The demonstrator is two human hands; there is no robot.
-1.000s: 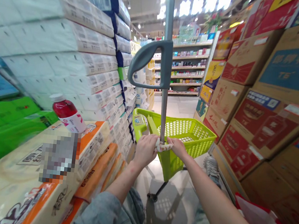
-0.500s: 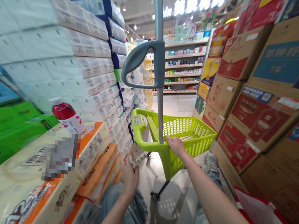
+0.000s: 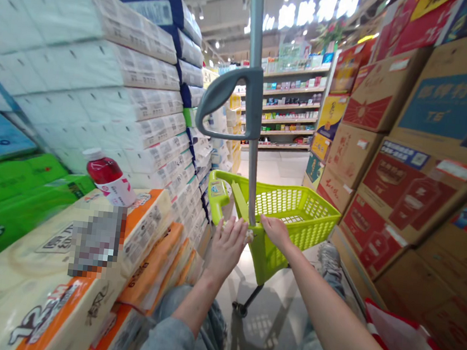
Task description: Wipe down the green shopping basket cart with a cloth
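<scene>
A lime-green shopping basket cart (image 3: 316, 221) stands on a wheeled frame in front of me, with a grey pole (image 3: 251, 183) rising at its near end. A grey loop handle (image 3: 230, 101) is fixed on the pole. My right hand (image 3: 274, 230) grips the basket's rim just right of the pole. On the near rim, left of the pole, lies my left hand (image 3: 228, 244), palm down over a crumpled whitish cloth (image 3: 249, 235). Only a bit of that cloth shows past the fingers; the rest is hidden beneath them.
At left, a bottle of red drink (image 3: 109, 177) and a blurred-out item (image 3: 97, 241) rest on tissue packs (image 3: 5, 284). White paper packs (image 3: 73, 61) are piled behind. Cardboard cartons (image 3: 409, 189) line the right side, with a red-edged bag (image 3: 412, 347) below. Shelves (image 3: 286, 113) stand at the back.
My left hand has moved up and to the right with the cloth, from beside the cart onto its near rim. My right hand keeps its grip on the rim.
</scene>
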